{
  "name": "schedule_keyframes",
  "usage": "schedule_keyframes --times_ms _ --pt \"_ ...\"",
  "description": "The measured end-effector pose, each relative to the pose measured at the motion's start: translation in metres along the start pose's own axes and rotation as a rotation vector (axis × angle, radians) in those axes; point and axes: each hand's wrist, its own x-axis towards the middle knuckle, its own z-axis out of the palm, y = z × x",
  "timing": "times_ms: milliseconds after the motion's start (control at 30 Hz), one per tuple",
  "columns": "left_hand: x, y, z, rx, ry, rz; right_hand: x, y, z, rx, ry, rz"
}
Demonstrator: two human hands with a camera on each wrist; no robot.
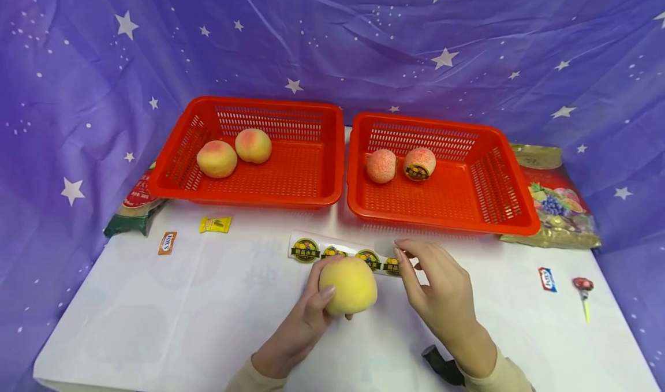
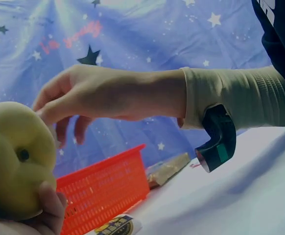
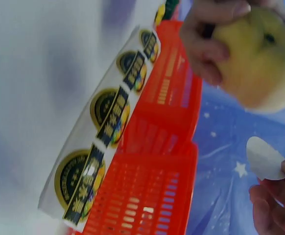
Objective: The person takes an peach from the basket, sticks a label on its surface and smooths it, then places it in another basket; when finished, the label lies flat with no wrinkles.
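Left hand (image 1: 310,316) curled round a yellow peach (image 1: 348,286), raised above the table (image 1: 182,311) near the sticker strip (image 1: 350,246). Right hand (image 1: 443,285), fingertips nearly together, pinches a pale disc (image 3: 264,159), probably a sticker, beside the peach.

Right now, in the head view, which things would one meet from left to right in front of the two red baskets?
Orange wrapped sweet, yellow wrapped sweet, peach in the left hand, right hand, red-and-blue wrapped sweet, lollipop. The sticker strip overlaps the peach, so I leave it out.
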Motion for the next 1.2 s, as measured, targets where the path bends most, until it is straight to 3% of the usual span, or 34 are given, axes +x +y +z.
schedule_keyframes --times_ms 400,633,1200 --pt "0.004 -0.001 -0.001 -0.02 0.006 -0.039 0.014 -0.022 0.009 -0.035 0.1 -0.306" --pt "0.006 -0.001 -0.001 -0.034 0.021 -0.063 0.013 -0.026 0.009 0.041 0.067 -0.327" --pt "0.006 -0.001 -0.005 -0.022 0.001 -0.001 0.009 -0.032 0.01 0.066 -0.016 -0.389"
